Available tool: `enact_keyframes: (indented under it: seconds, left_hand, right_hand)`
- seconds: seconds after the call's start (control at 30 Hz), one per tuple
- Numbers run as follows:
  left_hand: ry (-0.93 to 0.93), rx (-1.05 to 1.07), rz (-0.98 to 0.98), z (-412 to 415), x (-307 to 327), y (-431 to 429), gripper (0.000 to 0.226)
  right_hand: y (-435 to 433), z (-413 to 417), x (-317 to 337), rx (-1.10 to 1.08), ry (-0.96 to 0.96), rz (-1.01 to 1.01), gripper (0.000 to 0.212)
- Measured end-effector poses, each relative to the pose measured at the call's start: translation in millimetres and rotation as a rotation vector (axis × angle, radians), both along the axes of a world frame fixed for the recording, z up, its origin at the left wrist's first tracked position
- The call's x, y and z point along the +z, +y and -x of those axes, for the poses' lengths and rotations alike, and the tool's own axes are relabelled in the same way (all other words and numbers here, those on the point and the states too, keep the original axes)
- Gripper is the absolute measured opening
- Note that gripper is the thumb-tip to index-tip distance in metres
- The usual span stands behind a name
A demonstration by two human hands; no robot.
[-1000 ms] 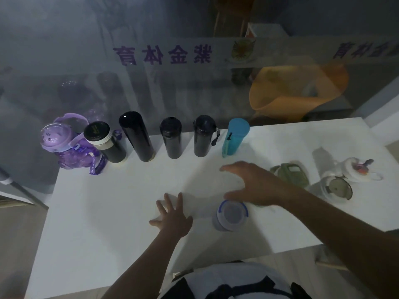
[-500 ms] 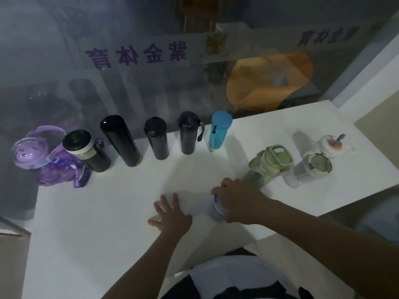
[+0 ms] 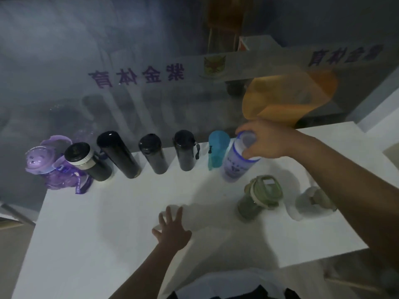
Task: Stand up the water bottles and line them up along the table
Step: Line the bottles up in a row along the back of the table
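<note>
From the head view, a white table [image 3: 108, 234] runs along a glass wall. Along its far edge stand six bottles in a row: a purple jug [image 3: 51, 169] at the far left corner, then a dark flask with a pale collar [image 3: 86, 161], a tall black bottle [image 3: 118, 154], two shorter black bottles [image 3: 153, 154] [image 3: 184, 153], and a teal bottle [image 3: 217, 151]. The right hand [image 3: 264, 140] grips the cap end of a clear bottle with purple print [image 3: 234, 167], fingers wrapped around its top. This bottle is upright, slightly tilted, just beside the teal one on its right; whether its base rests on the table cannot be told. Nearer the right edge, a green bottle [image 3: 259, 197] stands upright and a pale one [image 3: 313, 200], blurred, sits beside it. The left hand [image 3: 172, 231] lies flat on the table toward the near edge, fingers spread, holding nothing.
</note>
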State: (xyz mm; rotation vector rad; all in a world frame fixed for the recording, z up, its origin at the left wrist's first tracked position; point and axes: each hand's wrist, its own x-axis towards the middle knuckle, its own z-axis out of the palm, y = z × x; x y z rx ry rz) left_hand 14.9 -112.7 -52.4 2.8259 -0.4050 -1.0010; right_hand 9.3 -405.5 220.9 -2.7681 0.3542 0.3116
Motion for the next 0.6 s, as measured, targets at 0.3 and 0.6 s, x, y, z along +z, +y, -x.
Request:
enact_keyframes:
  seconds: [0.3, 0.6]
  left_hand:
    - [-0.013, 0.112, -0.025, 29.4, -7.9, -47.4, 0.086]
    - [-0.059, 0.230, -0.078, 50.1, -13.7, -70.9, 0.080]
  right_hand:
    - [-115.5, -25.2, -100.8, -0.049, 0.007, 0.006, 0.060]
    - [-142.8, -65.1, -118.4, 0.104, -0.056, 0.051, 0.054]
